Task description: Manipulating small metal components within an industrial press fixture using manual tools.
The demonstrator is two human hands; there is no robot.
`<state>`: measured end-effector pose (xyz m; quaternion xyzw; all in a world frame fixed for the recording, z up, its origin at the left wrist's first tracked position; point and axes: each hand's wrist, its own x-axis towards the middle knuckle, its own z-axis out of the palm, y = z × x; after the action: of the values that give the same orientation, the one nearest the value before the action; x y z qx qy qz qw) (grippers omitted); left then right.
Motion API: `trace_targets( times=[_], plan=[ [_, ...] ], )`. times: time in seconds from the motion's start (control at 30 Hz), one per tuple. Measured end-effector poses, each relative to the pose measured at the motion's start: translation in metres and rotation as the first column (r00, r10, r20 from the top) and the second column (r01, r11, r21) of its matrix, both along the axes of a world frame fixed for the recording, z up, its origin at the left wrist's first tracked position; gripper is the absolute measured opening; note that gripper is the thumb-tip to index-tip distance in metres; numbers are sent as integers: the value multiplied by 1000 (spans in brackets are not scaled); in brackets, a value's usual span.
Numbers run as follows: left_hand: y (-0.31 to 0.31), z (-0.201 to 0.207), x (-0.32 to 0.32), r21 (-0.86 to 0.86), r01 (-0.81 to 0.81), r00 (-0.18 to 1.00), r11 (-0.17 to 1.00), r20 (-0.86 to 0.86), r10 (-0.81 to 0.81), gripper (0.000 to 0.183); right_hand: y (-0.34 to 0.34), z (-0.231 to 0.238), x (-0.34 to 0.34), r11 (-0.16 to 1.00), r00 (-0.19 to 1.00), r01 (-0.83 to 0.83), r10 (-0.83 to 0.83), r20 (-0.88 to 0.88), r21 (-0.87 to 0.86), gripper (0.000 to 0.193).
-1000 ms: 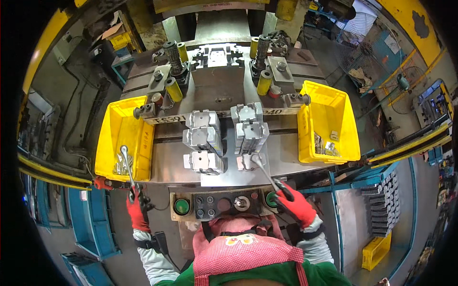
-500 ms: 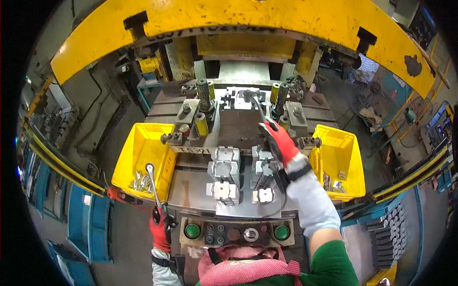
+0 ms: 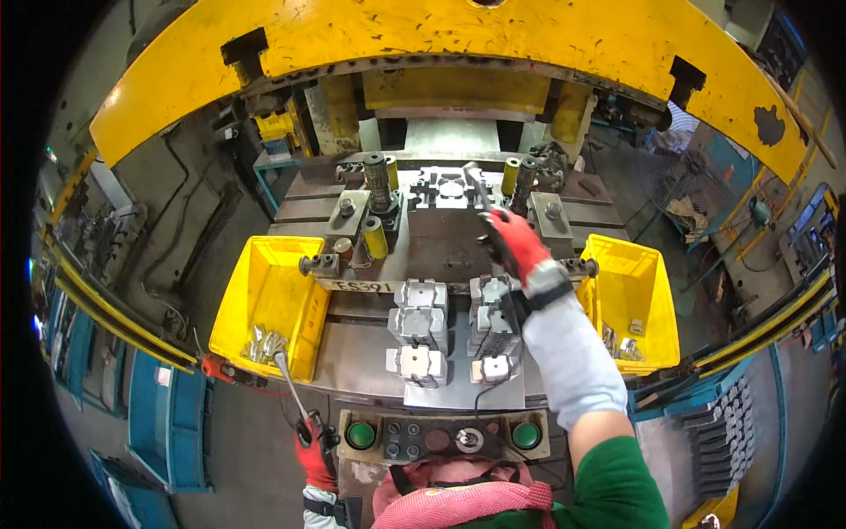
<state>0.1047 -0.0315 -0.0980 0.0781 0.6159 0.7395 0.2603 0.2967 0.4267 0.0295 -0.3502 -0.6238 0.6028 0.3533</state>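
My left hand (image 3: 317,451), in a red and black glove, is closed around the handle of a long metal rod tool (image 3: 293,386). Its rounded tip is beside the left yellow bin (image 3: 308,339). Reaching forward, my right hand (image 3: 520,245), gloved alike, grips a second rod tool (image 3: 477,183). That tool's head is over the right side of the bright metal die (image 3: 429,189); whether it touches is unclear. Below my right forearm and to its left stand two rows of stacked grey metal parts (image 3: 419,326) on a metal sheet (image 3: 427,397).
A thick yellow press beam (image 3: 441,35) spans the top. Dark ribbed guide posts (image 3: 379,181) flank the die. Another yellow bin (image 3: 648,309) with small metal pieces stands right. A control box (image 3: 405,441) with green buttons (image 3: 526,434) lies close to my body.
The right-hand tool's head has lifted away from the middle of the die, uncovering more of its bright surface. My left hand and its tool have moved slightly right and nearer my body.
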Motion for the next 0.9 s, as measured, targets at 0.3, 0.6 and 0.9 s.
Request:
trace_targets(
  times=[0.3,0.6,0.9],
  plan=[
    [-38,-91,8,-523,-198,955,829,86,283,19,-230,-102,268,337,329,941,-935,-133,-39,57],
    [-24,-221,-33,-629,129,954,767,290,78,80,-292,-295,249,533,687,727,-587,429,-433,76],
    [-25,-246,-49,-886,52,973,461,-60,-224,99,-286,-345,256,804,444,594,-321,836,-7,92]
  ],
)
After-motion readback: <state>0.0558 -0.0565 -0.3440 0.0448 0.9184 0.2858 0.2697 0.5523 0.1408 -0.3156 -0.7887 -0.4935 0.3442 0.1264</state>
